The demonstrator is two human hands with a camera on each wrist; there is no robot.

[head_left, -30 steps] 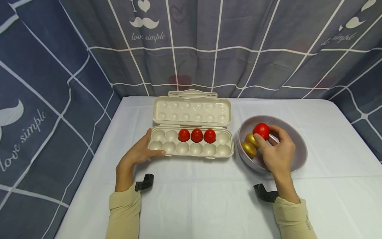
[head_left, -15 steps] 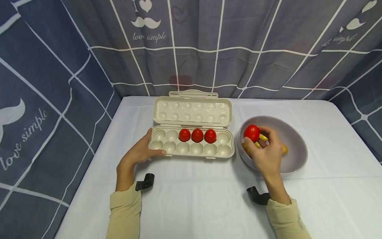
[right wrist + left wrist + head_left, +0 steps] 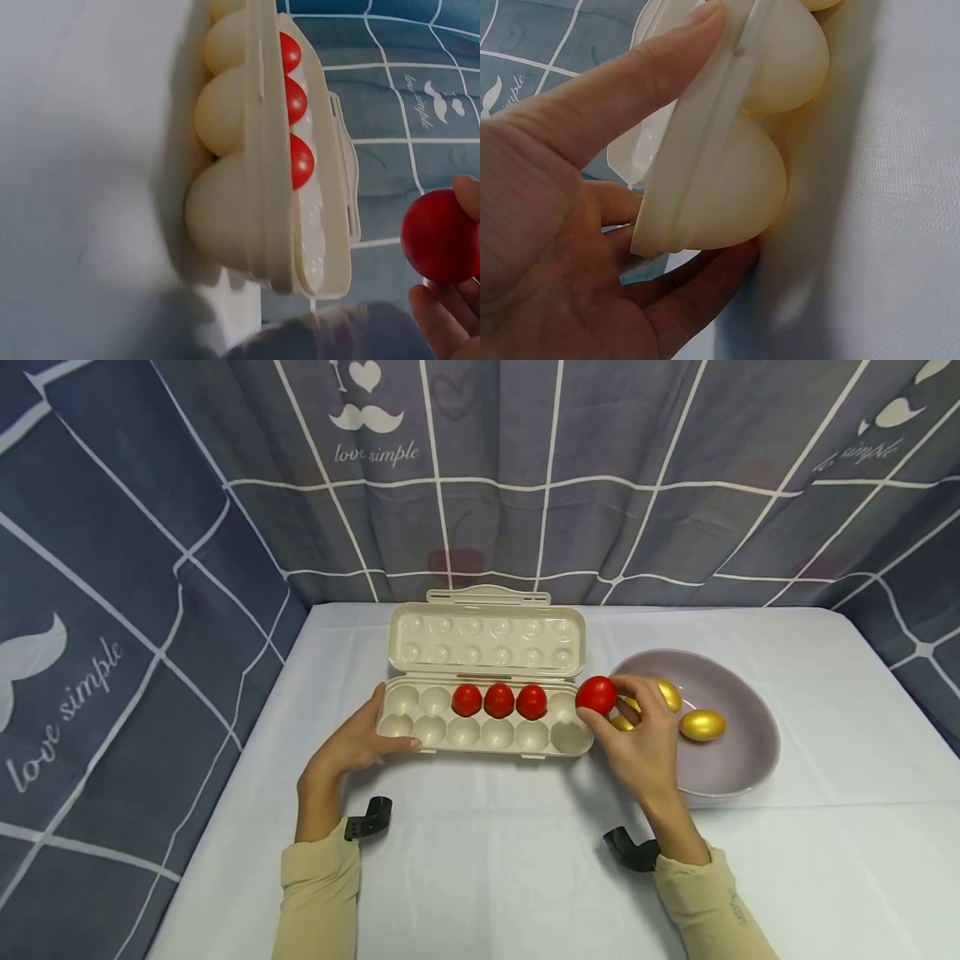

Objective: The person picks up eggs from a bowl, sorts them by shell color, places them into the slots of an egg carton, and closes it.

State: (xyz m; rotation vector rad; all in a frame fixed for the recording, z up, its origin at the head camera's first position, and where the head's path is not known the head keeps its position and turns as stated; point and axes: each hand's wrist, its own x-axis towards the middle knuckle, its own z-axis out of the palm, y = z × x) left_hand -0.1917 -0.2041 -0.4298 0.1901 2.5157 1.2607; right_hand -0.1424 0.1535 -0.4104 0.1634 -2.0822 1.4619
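Note:
My right hand (image 3: 642, 740) pinches a red egg (image 3: 597, 696) between thumb and fingers. It is raised over the right end of the open cream egg carton (image 3: 480, 745), apart from it in the right wrist view, where the same red egg (image 3: 441, 236) shows. Three red eggs (image 3: 499, 701) sit side by side in the carton's back row. My left hand (image 3: 358, 737) grips the carton's left end. In the left wrist view its thumb lies along the rim and its fingers reach round the carton's end (image 3: 727, 180).
To the right stands a mauve bowl (image 3: 731, 768) with several gold eggs (image 3: 702, 725) in it, partly hidden by my right hand. The carton's lid (image 3: 487, 639) leans back, open. A white cloth covers the table (image 3: 487, 860); a grey checked curtain (image 3: 495, 460) hangs behind.
My right hand has carried the red egg leftward from over the bowl to the carton's right end, uncovering gold eggs in the bowl. The left hand has kept its hold.

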